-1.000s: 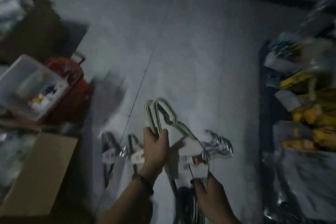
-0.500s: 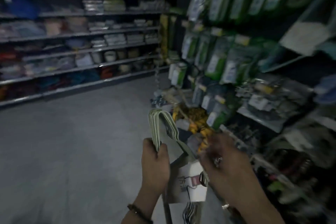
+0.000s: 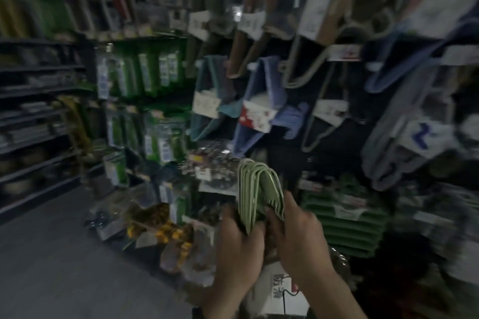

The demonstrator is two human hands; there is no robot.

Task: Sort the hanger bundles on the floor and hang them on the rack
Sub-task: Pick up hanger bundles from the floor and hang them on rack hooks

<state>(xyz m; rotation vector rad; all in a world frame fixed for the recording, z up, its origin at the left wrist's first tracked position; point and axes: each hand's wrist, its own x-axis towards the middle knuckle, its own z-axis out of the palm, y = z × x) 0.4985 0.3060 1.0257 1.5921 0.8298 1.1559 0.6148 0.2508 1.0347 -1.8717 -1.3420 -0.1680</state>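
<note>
A bundle of pale green hangers (image 3: 255, 189) with a white paper label (image 3: 281, 290) stands upright in front of me, hooks pointing up. My left hand (image 3: 238, 243) grips the bundle just below the hooks on the left side. My right hand (image 3: 298, 235) grips the same bundle from the right, fingers curled over the hook necks. The rack (image 3: 311, 80) ahead carries hanging bundles of blue, beige and grey hangers with white labels. The picture is blurred by motion.
Green packaged goods (image 3: 155, 72) hang on the display to the left of the rack. Yellow items (image 3: 166, 228) and clear bags lie low by the display's foot. Shelving (image 3: 33, 116) lines the far left wall, with grey floor (image 3: 51, 267) in front.
The view swung up from the floor to the rack. My right hand moved from the bundle's lower label up to the hook necks beside my left hand.
</note>
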